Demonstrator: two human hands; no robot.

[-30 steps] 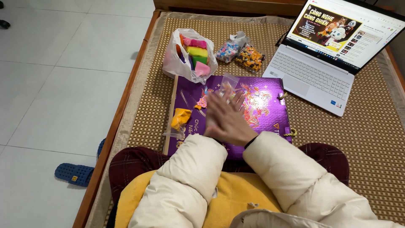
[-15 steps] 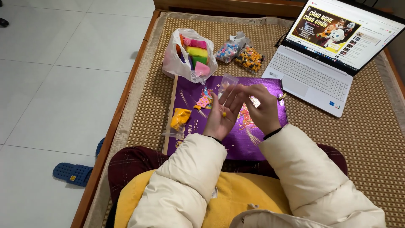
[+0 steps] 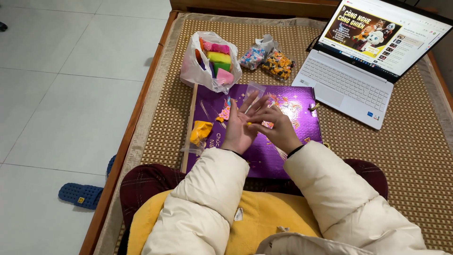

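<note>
My left hand [image 3: 239,126] is held palm up with fingers spread above a shiny purple board [image 3: 292,101]. A tiny yellow bit of clay [image 3: 248,123] lies on that palm. My right hand [image 3: 278,128] reaches across, its fingertips pinching at the yellow bit. On the board to the left sit a yellow lump of clay [image 3: 200,131] in clear wrap and a small pink and orange clay figure [image 3: 223,113].
A white plastic bag [image 3: 194,71] with coloured clay blocks stands behind the board. Two small bags of beads [image 3: 269,57] lie beside it. An open laptop [image 3: 363,61] sits at the right. The woven mat [image 3: 415,156] ends at a wooden edge on the left; a blue slipper [image 3: 79,194] lies on the floor.
A second ago my palms were pressed flat together. They have come apart; my left palm now faces up and my right fingertips have come to the yellow bit on it.
</note>
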